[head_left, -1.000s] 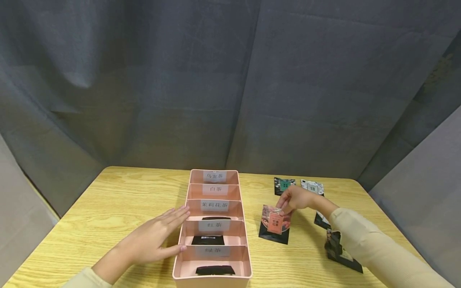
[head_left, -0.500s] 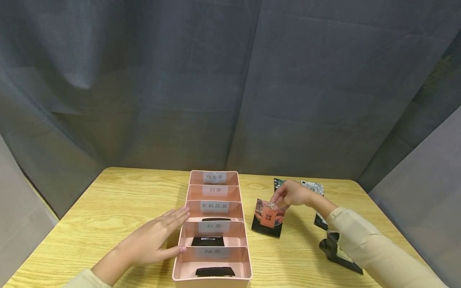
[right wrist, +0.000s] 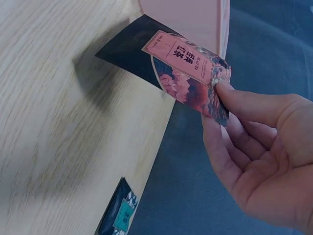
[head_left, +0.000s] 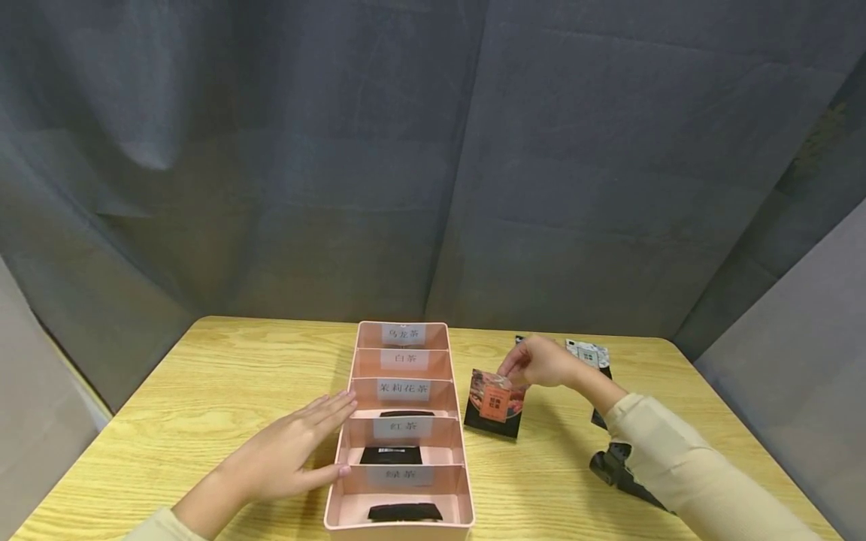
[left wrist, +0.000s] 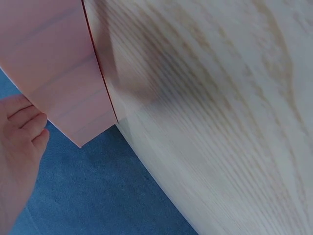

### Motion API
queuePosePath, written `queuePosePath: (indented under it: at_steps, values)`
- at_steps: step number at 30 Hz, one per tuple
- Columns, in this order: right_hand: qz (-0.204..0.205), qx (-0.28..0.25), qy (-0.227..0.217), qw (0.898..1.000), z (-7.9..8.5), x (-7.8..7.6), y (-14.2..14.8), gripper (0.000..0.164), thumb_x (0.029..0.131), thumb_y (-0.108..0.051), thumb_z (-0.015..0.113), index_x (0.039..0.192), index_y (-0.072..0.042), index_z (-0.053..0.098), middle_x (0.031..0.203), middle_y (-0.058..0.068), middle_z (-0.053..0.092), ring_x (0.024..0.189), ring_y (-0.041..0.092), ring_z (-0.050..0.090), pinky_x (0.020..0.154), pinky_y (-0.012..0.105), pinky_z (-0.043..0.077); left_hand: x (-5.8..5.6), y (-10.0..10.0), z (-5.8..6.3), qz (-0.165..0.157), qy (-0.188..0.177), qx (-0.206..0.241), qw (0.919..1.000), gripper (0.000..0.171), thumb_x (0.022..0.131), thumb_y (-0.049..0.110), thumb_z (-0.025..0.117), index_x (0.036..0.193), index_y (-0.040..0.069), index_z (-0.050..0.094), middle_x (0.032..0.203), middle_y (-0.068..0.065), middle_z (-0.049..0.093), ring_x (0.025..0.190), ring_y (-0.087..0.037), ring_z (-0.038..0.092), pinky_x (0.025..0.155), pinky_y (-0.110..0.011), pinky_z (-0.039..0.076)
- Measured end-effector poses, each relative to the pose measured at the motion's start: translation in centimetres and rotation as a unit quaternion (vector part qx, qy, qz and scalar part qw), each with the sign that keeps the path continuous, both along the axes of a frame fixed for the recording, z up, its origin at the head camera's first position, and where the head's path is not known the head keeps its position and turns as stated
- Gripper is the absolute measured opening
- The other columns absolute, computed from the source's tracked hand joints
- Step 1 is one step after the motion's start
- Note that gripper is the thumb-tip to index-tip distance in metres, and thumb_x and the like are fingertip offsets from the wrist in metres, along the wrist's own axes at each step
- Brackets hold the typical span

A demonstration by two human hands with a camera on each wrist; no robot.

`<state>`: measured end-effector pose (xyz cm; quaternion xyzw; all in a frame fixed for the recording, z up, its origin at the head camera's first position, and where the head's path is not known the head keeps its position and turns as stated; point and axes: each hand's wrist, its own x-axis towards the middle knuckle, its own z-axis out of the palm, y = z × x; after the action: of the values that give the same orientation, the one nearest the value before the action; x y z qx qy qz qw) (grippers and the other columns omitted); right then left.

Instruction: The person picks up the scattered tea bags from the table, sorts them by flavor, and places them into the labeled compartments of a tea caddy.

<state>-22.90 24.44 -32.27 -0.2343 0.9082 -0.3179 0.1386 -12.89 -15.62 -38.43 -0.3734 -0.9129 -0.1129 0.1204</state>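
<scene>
Pinched by its top edge between thumb and fingers of my right hand [head_left: 537, 362] is a black tea sachet [right wrist: 183, 66] with a red-pink label and flower print. It hangs just right of a pink divided box [head_left: 467, 492], above the table. The box has compartments in a row, each with a paper label in Chinese characters. Dark sachets [head_left: 391, 455] lie in the three nearest compartments. My left hand [head_left: 287, 449] rests against the box's left side, fingers straight at the rim and thumb spread toward the front compartment.
At the back right lies a white-patterned sachet [head_left: 588, 353], and a green-labelled sachet [right wrist: 122, 210] is partly behind my right hand. Closer in, a dark sachet [head_left: 636, 488] is half hidden by my right sleeve. A dark curtain [head_left: 433, 150] hangs behind the wooden table [head_left: 223, 376].
My right hand has carried the black tea sachet left and slightly back, toward the box's right side. My left hand has stayed against the box.
</scene>
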Motion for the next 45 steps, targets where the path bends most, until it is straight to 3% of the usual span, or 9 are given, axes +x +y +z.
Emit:
queuePosePath:
  at_steps: [9, 17, 29, 45]
  values:
    - [0.02, 0.005, 0.06, 0.998, 1.0, 0.7, -0.8, 0.007, 0.08, -0.001, 0.073, 0.086, 0.002, 0.075, 0.08, 0.013, 0.074, 0.067, 0.008, 0.066, 0.056, 0.019, 0.053, 0.0, 0.0, 0.1, 0.003, -0.002, 0.0, 1.0, 0.073, 0.091, 0.055, 0.055, 0.146, 0.008, 0.041, 0.151, -0.012, 0.043, 0.139, -0.028, 0.043, 0.11, -0.044, 0.044]
    - [0.01, 0.023, 0.095, 0.995, 2.3, 1.4, -1.1, 0.007, 0.08, -0.005, 0.074, 0.086, -0.003, 0.076, 0.079, 0.009, 0.075, 0.066, 0.005, 0.065, 0.056, 0.019, 0.054, 0.0, 0.0, 0.0, 0.003, -0.003, 0.001, 1.0, 0.073, 0.091, 0.054, 0.056, 0.145, 0.008, 0.042, 0.151, -0.012, 0.043, 0.139, -0.028, 0.044, 0.111, -0.044, 0.044]
    - [0.049, 0.031, 0.153, 0.987, 4.8, 2.6, -1.6, 0.006, 0.082, -0.006, 0.072, 0.086, -0.006, 0.077, 0.077, 0.006, 0.076, 0.065, 0.006, 0.068, 0.057, 0.017, 0.054, -0.2, 0.0, 0.0, -0.009, 0.013, 0.006, 0.9999, 0.073, 0.089, 0.05, 0.061, 0.144, 0.006, 0.043, 0.15, -0.014, 0.044, 0.138, -0.029, 0.044, 0.11, -0.044, 0.044]
    - [0.071, 0.037, 0.167, 0.983, 7.8, 4.8, -4.2, 0.007, 0.083, -0.006, 0.072, 0.086, -0.01, 0.077, 0.078, 0.001, 0.075, 0.065, 0.001, 0.065, 0.057, 0.016, 0.054, -0.5, 0.1, 0.1, -0.006, 0.01, -0.007, 0.9999, 0.073, 0.091, 0.053, 0.057, 0.145, 0.006, 0.042, 0.151, -0.014, 0.042, 0.139, -0.029, 0.043, 0.113, -0.042, 0.04]
